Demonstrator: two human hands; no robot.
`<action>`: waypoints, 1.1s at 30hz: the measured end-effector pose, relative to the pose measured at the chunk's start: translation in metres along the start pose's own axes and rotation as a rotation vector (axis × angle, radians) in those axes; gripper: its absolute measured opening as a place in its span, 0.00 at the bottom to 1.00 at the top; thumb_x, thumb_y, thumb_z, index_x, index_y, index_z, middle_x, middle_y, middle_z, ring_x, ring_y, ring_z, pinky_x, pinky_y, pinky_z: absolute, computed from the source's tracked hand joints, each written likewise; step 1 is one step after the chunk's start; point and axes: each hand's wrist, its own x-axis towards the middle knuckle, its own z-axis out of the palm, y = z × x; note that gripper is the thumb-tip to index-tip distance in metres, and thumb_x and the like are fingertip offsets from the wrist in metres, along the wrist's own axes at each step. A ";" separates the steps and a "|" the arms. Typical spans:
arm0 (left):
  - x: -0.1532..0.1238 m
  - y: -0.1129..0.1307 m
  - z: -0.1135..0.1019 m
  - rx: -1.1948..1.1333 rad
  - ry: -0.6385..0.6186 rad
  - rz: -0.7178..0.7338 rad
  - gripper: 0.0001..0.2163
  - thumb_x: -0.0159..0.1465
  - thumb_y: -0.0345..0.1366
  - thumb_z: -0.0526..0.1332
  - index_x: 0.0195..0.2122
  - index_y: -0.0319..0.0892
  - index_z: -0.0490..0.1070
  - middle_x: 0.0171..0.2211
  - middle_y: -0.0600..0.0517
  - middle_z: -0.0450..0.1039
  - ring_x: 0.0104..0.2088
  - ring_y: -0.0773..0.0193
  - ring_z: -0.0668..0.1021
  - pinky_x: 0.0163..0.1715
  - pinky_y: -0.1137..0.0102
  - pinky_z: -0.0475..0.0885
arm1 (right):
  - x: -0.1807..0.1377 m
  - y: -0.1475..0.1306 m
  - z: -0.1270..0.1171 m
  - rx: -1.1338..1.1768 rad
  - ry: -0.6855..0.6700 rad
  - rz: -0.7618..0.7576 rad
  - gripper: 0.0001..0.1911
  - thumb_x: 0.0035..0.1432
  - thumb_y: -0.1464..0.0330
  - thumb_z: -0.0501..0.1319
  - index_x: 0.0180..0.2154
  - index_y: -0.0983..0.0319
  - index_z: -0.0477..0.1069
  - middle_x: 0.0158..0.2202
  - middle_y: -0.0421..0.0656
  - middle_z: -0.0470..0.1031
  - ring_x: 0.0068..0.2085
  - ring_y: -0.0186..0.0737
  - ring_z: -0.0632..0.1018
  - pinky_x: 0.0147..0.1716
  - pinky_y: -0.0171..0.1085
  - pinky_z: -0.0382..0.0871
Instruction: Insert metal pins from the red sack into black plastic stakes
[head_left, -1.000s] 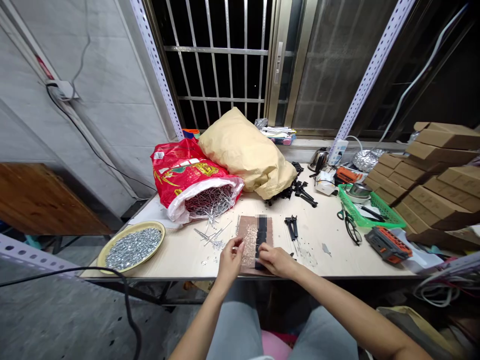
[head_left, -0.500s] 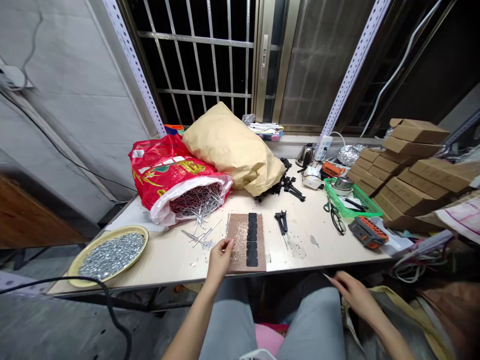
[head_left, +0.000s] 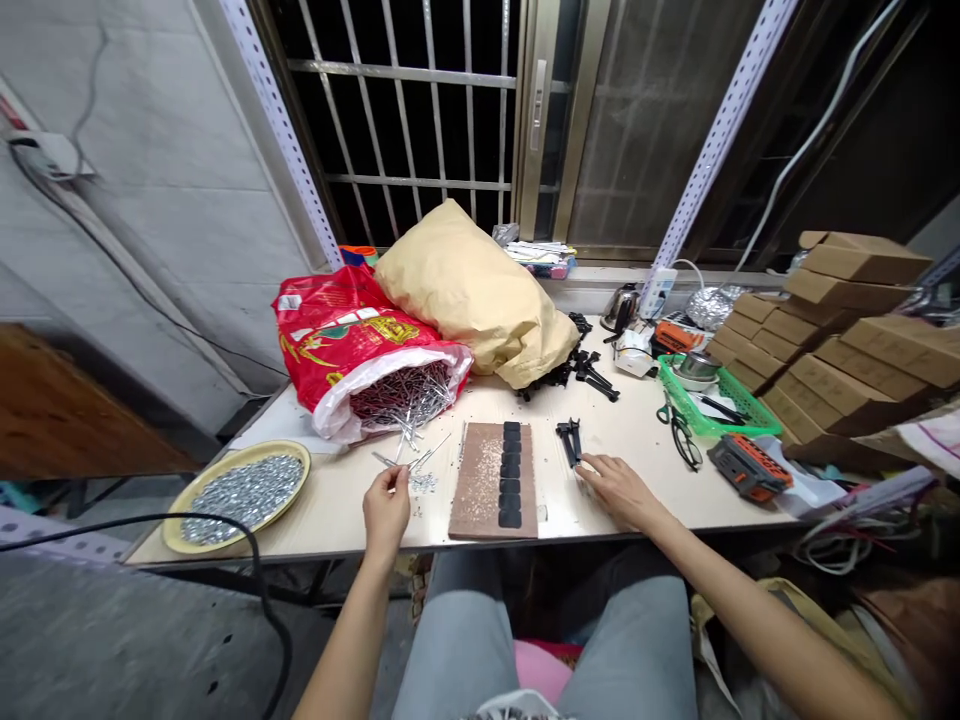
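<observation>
My left hand (head_left: 387,508) is closed in a pinch at the loose thin metal rods (head_left: 424,457), left of the brown board (head_left: 478,490). What its fingertips hold, if anything, is too small to make out. Down the board's right half runs a column of several black flat pieces (head_left: 511,475). To the right of the board, my right hand (head_left: 621,490) lies low over the table with fingers stretched out. Its fingertips are beside two slim black plastic parts (head_left: 569,441) and hide their near ends.
A red sack (head_left: 352,335) spills metal rods beside a large tan bag (head_left: 476,290). At the left edge stands a yellow dish (head_left: 306,480) of small metal pieces. Scissors (head_left: 682,438), a green basket (head_left: 765,420), an orange-black battery (head_left: 748,468) and cardboard boxes (head_left: 847,370) are on the right.
My left hand has moved left from the board to the rods. My right hand has risen from beside my lap to the black parts; the thin pointed item it held no longer shows.
</observation>
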 end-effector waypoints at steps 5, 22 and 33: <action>0.013 -0.016 -0.009 0.316 -0.128 0.100 0.11 0.55 0.39 0.53 0.31 0.39 0.72 0.32 0.45 0.74 0.32 0.58 0.75 0.36 0.67 0.67 | 0.050 0.003 0.015 -0.111 -0.211 -0.326 0.10 0.55 0.78 0.51 0.34 0.67 0.69 0.40 0.52 0.70 0.43 0.44 0.69 0.40 0.42 0.63; 0.035 -0.011 0.016 0.411 -0.285 0.198 0.04 0.51 0.32 0.58 0.26 0.41 0.72 0.28 0.48 0.72 0.33 0.59 0.73 0.36 0.69 0.65 | 0.063 -0.049 -0.025 0.132 0.122 -0.074 0.17 0.63 0.73 0.42 0.47 0.60 0.65 0.35 0.46 0.68 0.33 0.35 0.70 0.29 0.31 0.62; 0.001 -0.001 0.033 0.188 -0.206 0.174 0.04 0.53 0.31 0.56 0.22 0.41 0.67 0.28 0.46 0.68 0.39 0.54 0.72 0.41 0.62 0.63 | 0.066 -0.087 -0.025 0.424 0.151 0.027 0.15 0.64 0.67 0.43 0.45 0.60 0.65 0.38 0.44 0.70 0.39 0.36 0.72 0.35 0.32 0.65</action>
